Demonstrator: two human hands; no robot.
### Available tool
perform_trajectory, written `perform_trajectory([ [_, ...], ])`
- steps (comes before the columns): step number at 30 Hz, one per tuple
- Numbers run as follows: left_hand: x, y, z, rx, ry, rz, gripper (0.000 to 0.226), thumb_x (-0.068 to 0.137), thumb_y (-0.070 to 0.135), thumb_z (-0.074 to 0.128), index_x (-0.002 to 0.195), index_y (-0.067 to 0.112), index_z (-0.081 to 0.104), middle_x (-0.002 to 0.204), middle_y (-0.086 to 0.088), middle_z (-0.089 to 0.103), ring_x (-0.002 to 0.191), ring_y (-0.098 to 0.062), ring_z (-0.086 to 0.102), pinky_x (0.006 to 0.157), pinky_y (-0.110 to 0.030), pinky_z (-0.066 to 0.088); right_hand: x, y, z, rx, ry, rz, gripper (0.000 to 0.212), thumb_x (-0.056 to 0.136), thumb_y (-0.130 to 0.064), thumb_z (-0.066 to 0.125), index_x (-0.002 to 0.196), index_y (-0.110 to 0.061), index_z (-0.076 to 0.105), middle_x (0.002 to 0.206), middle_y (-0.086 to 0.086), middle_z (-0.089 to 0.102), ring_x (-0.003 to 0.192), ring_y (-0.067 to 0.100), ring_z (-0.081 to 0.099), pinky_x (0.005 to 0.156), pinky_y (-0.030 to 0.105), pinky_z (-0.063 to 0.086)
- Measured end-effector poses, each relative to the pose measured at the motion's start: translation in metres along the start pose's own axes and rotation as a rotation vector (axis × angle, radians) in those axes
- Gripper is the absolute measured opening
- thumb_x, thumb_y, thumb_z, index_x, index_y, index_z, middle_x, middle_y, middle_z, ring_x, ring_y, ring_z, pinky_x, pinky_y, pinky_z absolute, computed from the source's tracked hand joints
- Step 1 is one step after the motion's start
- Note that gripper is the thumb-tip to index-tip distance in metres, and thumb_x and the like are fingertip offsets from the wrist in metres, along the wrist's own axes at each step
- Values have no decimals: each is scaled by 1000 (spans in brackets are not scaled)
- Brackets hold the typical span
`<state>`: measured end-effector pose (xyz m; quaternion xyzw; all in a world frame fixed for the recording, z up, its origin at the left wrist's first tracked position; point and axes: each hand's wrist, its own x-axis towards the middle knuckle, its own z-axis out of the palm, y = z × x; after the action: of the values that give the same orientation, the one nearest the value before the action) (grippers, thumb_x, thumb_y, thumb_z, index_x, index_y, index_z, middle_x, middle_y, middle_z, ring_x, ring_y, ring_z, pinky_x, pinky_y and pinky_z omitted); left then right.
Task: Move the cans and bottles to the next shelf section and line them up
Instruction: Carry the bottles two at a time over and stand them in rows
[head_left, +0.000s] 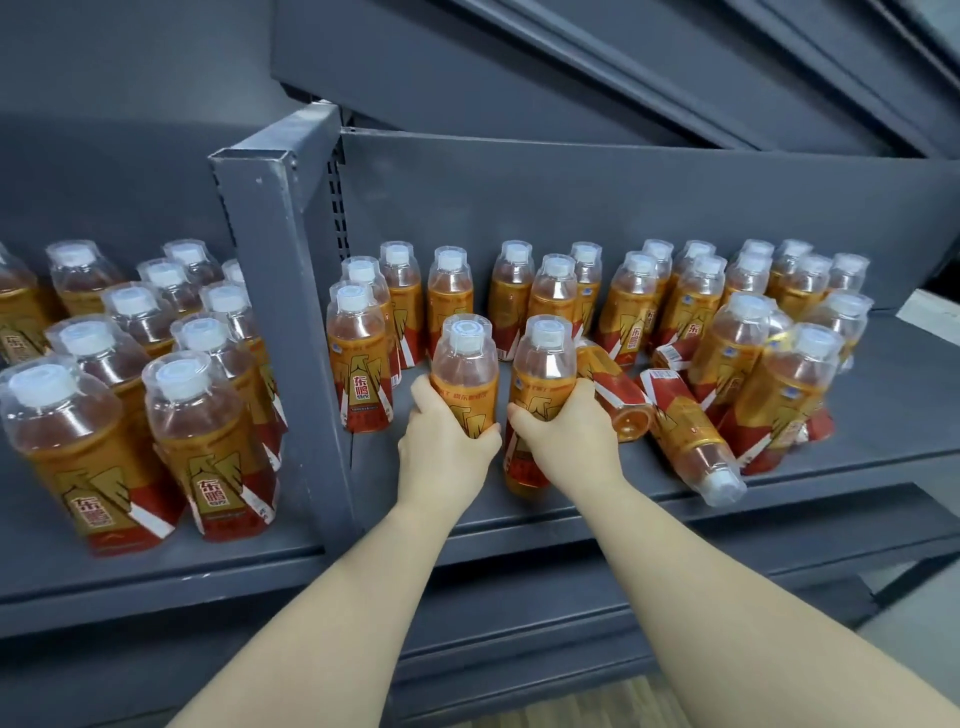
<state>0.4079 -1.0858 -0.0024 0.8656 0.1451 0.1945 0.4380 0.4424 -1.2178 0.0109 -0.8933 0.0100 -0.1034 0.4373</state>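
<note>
Two bottles were in hand in the head view: the left hand (448, 452) had its fingers (485, 434) clamped round the left bottle (464, 374), and the right hand (566, 441) was wrapped the same way round the right bottle (540, 395), both upright at the front of the right shelf section (675, 499). Behind them stood a loose crowd of like bottles, and two lay tipped over: one fallen bottle (691, 436) with its cap over the front edge, another fallen bottle (613, 389) just beside the right hand. The left shelf section (208, 561), beyond the upright post (280, 312), already held tidy rows.

To do this step well, I judged, the pair should be lifted straight up (clear of the neighbours' caps) and carried out round the front of the post. Open room was scant: bare shelf lay only along the front strip, and the overhanging bottle could roll off if nudged.
</note>
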Motion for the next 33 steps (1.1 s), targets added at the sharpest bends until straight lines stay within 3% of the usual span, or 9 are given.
perform_trajectory([
  [4, -22, 5, -9, 10, -2, -3, 84, 84, 39, 77, 144, 19, 22, 130, -4, 52, 116, -23, 57, 87, -31, 48, -20, -1, -14, 24, -8, -10, 54, 82, -46, 75, 116, -19, 44, 106, -3, 59, 93, 16, 59, 73, 28, 47],
  [9, -57, 10, -17, 29, 19, -21, 84, 83, 42, 77, 142, 20, 22, 126, -4, 55, 111, -26, 60, 79, -30, 47, -52, 1, -32, 32, -35, 2, 55, 82, -49, 74, 118, -18, 45, 106, -3, 58, 92, 17, 55, 73, 29, 42],
  [16, -123, 17, -31, 46, 38, -36, 79, 80, 40, 80, 136, 20, 27, 117, 0, 55, 107, -28, 61, 82, -40, 55, -108, 18, -58, 34, -77, -11, 56, 82, -49, 74, 119, -17, 46, 107, -2, 57, 92, 16, 54, 74, 28, 43],
  [25, -177, 6, -66, 82, 69, -99, 75, 82, 40, 77, 134, 22, 27, 115, -3, 55, 101, -26, 59, 77, -35, 52, -160, 14, -62, 57, -173, -50, 51, 81, -49, 74, 113, -24, 43, 104, -5, 58, 92, 14, 58, 69, 27, 44],
  [33, -191, -22, -121, 68, 139, -138, 71, 81, 40, 79, 128, 26, 28, 114, 2, 56, 100, -23, 61, 74, -31, 51, -194, -20, -33, 77, -248, -79, 54, 82, -49, 75, 116, -25, 42, 108, -5, 58, 96, 16, 60, 75, 29, 50],
])
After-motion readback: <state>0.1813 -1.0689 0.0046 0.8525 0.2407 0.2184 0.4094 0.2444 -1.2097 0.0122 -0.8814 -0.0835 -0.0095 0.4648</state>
